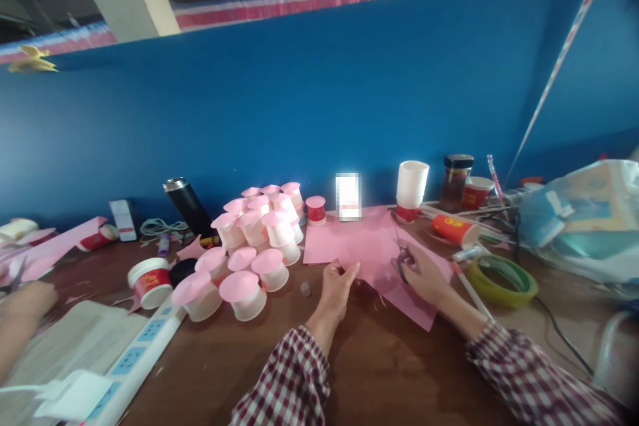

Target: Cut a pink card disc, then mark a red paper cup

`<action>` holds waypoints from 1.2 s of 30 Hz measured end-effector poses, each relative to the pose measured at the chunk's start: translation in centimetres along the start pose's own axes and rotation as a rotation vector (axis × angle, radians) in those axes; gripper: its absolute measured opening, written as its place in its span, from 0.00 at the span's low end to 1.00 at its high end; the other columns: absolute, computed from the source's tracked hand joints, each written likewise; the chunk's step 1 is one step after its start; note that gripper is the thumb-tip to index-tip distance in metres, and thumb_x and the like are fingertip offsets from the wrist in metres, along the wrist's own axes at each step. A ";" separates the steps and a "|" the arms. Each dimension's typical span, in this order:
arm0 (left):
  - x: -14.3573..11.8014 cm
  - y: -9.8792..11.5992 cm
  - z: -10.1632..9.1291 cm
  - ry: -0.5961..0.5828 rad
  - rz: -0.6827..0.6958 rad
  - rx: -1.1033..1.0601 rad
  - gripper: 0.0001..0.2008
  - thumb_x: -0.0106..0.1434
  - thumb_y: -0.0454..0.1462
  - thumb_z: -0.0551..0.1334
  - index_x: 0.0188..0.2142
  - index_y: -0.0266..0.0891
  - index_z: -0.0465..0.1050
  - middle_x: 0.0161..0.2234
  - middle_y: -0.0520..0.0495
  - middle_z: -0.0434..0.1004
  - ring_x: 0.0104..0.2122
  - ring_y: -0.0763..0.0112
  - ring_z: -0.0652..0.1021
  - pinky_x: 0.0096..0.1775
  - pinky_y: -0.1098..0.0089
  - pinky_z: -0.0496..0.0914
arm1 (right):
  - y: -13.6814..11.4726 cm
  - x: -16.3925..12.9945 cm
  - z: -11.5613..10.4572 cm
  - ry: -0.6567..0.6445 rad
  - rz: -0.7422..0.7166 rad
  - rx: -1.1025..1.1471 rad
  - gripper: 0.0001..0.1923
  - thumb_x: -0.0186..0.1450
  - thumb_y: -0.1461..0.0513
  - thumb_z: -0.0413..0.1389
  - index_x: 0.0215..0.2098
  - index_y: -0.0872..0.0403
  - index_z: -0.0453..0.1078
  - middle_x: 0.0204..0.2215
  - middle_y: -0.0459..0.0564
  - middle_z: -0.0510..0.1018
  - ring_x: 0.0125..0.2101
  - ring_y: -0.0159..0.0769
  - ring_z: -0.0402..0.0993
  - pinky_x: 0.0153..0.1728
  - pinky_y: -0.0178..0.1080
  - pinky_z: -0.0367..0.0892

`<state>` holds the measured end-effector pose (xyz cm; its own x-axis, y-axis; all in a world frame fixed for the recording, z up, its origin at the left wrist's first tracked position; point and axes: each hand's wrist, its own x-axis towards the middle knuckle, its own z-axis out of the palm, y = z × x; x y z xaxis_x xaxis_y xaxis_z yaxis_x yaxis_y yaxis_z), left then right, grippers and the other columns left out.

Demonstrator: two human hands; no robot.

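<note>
Between my hands lies a pink sheet of paper (374,249), its left edge pinched by the thumb and fingers of my left hand (337,289). My right hand (424,273) grips a pair of scissors (401,258), its fingers through the dark handles and the blades pointing away over the paper. Another pink sheet (412,303) reaches out under my right hand. To the left stand several paper cups topped with pink paper discs (243,289). A small red cup with a pink top (315,210) is just behind the paper.
A white power strip (150,346) and a black flask (187,206) are on the left. At right lie a tape roll (504,279), a tipped red cup (454,229), a jar (456,181) and a plastic bag (584,213). Another person's hand (30,299) shows at far left. A blue partition (319,93) closes the back.
</note>
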<state>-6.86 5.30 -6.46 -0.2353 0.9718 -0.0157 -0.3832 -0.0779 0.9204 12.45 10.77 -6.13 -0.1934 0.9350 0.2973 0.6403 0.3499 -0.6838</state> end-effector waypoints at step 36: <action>0.1 0.5 1.3 -0.157 -0.203 -0.267 0.10 0.51 0.38 0.69 0.28 0.34 0.74 0.24 0.49 0.75 0.24 0.76 0.72 0.28 0.74 0.65 | 0.9 0.8 0.7 0.198 0.056 0.022 0.09 0.56 0.56 0.50 0.22 0.51 0.60 0.19 0.43 0.69 0.22 0.34 0.65 0.24 0.35 0.60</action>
<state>-5.95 5.68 -5.54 0.0013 0.9940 -0.1090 -0.6324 0.0852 0.7699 12.30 11.82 -7.00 -0.0062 0.9242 0.3819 0.6290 0.3005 -0.7170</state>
